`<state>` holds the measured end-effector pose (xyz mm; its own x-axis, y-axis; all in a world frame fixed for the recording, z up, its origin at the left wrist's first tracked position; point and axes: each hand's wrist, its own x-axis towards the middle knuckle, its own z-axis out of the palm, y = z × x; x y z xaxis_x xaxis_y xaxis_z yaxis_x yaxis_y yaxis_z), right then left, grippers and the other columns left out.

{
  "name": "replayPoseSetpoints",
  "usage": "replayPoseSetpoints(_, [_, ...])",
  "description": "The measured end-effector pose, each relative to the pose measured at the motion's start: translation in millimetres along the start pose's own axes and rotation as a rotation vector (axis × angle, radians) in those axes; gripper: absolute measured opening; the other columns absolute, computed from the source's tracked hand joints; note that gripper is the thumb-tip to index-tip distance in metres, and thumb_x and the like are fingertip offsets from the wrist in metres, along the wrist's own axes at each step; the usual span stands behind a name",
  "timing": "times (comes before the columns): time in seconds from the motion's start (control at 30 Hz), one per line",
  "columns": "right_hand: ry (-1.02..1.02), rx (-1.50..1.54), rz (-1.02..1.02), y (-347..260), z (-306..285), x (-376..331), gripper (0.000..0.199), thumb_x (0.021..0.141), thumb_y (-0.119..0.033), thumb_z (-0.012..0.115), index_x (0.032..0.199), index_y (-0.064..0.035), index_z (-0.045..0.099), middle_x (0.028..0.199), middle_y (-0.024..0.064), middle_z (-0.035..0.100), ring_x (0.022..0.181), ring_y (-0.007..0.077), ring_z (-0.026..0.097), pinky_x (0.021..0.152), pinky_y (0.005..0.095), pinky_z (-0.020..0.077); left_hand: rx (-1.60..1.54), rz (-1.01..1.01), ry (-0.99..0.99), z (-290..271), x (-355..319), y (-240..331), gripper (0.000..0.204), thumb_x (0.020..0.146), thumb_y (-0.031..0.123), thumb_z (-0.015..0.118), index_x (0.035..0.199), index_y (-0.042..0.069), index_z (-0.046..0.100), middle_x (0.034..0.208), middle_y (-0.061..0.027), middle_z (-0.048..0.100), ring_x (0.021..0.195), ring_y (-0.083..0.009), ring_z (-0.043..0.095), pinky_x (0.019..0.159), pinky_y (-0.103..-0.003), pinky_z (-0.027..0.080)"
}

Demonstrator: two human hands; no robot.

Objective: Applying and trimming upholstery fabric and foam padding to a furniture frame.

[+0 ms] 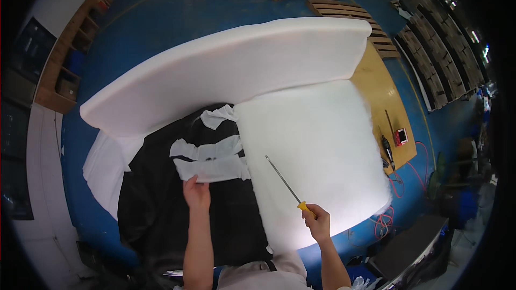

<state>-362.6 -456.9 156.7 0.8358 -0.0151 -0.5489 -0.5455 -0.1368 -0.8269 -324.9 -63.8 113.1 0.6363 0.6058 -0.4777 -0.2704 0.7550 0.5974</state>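
Observation:
My left hand (196,192) grips the near edge of a white wadding strip (210,168) that lies on black fabric (177,204). Two more torn white strips (207,147) lie just beyond it. My right hand (318,220) is closed on the yellow handle of a long thin metal tool (282,179), whose shaft points up and left over a thick sheet of white wadding (317,145). A long curved white foam cushion (231,67) stands along the far side.
A wooden worktable edge (384,96) shows at the right with a small red device (401,137) and a hand tool (388,150). Wooden pallets (371,27) lie on the blue floor beyond. Cables trail on the floor at the right. Shelving stands at the far left.

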Motion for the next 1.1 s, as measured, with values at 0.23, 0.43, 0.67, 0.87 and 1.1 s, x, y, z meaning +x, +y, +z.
replayPoseSetpoints(0.23, [-0.304, -0.412, -0.277, -7, 58, -2, 0.031, 0.092, -0.021, 0.070, 0.115, -0.0005, 0.067, 0.098, 0.0243, 0.072, 0.088, 0.0382, 0.071, 0.077, 0.0392, 0.0562, 0.397, 0.434, -0.004, 29, -79, 53, 0.041, 0.087, -0.015, 0.063, 0.125, 0.000, 0.057, 0.117, -0.0123, 0.065, 0.107, -0.0238, 0.067, 0.095, -0.039, 0.056])
replayPoseSetpoints(0.43, [-0.300, -0.319, -0.243, -2, 65, -16, 0.032, 0.093, -0.021, 0.069, 0.117, -0.0012, 0.065, 0.097, 0.0241, 0.071, 0.087, 0.0386, 0.071, 0.076, 0.0407, 0.0563, 0.693, 0.512, 0.223, 46, -79, 83, 0.028, 0.090, -0.010, 0.064, 0.117, -0.004, 0.058, 0.110, -0.0115, 0.067, 0.099, -0.0211, 0.068, 0.086, -0.037, 0.059])
replayPoseSetpoints(0.67, [-0.332, -0.554, -0.313, 2, 64, -9, 0.032, 0.092, -0.024, 0.070, 0.116, -0.0024, 0.067, 0.097, 0.0203, 0.073, 0.084, 0.0370, 0.072, 0.074, 0.0412, 0.0576, 0.939, 0.860, -0.142, 55, -53, 19, 0.022, 0.093, -0.007, 0.062, 0.115, -0.004, 0.061, 0.109, -0.0101, 0.068, 0.095, -0.0183, 0.066, 0.087, -0.033, 0.054])
replayPoseSetpoints(0.87, [-0.224, -0.686, -0.250, -23, -2, -4, 0.028, 0.089, -0.017, 0.076, 0.112, -0.0018, 0.070, 0.093, 0.0179, 0.074, 0.077, 0.0275, 0.073, 0.070, 0.0320, 0.0577, 1.823, 1.024, -0.867, 52, 10, -89, 0.016, 0.077, 0.013, 0.069, 0.088, 0.003, 0.062, 0.097, -0.0125, 0.062, 0.087, -0.0309, 0.060, 0.077, -0.045, 0.049])
replayPoseSetpoints(1.1, [-0.215, -0.982, -0.721, -89, -20, 50, 0.020, 0.088, -0.016, 0.071, 0.107, -0.0088, 0.066, 0.074, 0.0079, 0.066, 0.059, 0.0280, 0.065, 0.052, 0.0389, 0.0521, 2.074, 1.015, -1.080, 24, -4, -80, 0.035, 0.083, 0.022, 0.062, 0.110, -0.001, 0.065, 0.112, -0.0145, 0.063, 0.110, -0.0290, 0.055, 0.091, -0.041, 0.042])
